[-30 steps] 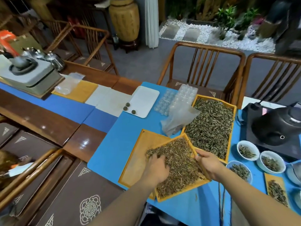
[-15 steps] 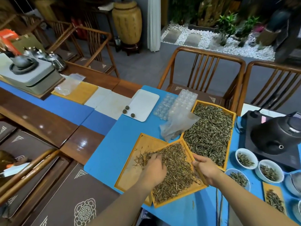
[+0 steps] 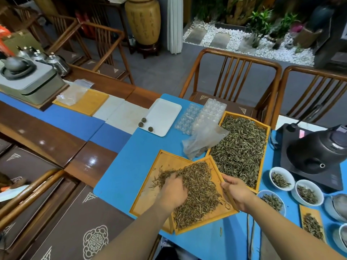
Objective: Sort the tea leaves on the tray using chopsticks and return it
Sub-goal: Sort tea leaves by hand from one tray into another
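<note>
A yellow wooden tray heaped with brown tea leaves lies tilted, overlapping a second, nearly bare yellow tray to its left. My left hand is curled into the leaves at the pile's left edge, where some spill onto the lower tray. On the other side, my right hand grips the right rim of the tilted tray. No chopsticks are visible.
A large yellow tray of greener leaves sits just behind, a plastic bag at its corner. Right: black kettle, white bowls of leaves. Behind: white tray with three tea balls, clear moulds, chairs.
My left hand has raked leaves leftward, off the tilted tray's edge onto the lower tray. My right hand stays on the rim.
</note>
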